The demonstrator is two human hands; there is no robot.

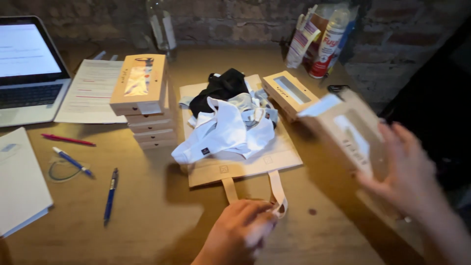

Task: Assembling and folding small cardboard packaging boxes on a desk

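Note:
My right hand (pixel 409 169) holds a flat tan cardboard box (pixel 346 128) with a clear window, tilted, one end flap open, at the right of the wooden table. My left hand (pixel 240 230) is low at the front, fingers curled by the handles of a beige paper bag (pixel 255 167) that lies flat; whether it grips a handle is blurred. White, grey and black garments (pixel 228 120) are piled on the bag. A second open window box (pixel 288 93) lies behind the pile.
A stack of several tan boxes (pixel 144 100) stands left of the bag. Further left are a printed sheet (pixel 91 91), an open laptop (pixel 27 73), a white notebook (pixel 19 181) and three pens (pixel 110 196). Bottles (pixel 326 41) and a glass bottle (pixel 162 27) stand by the brick wall.

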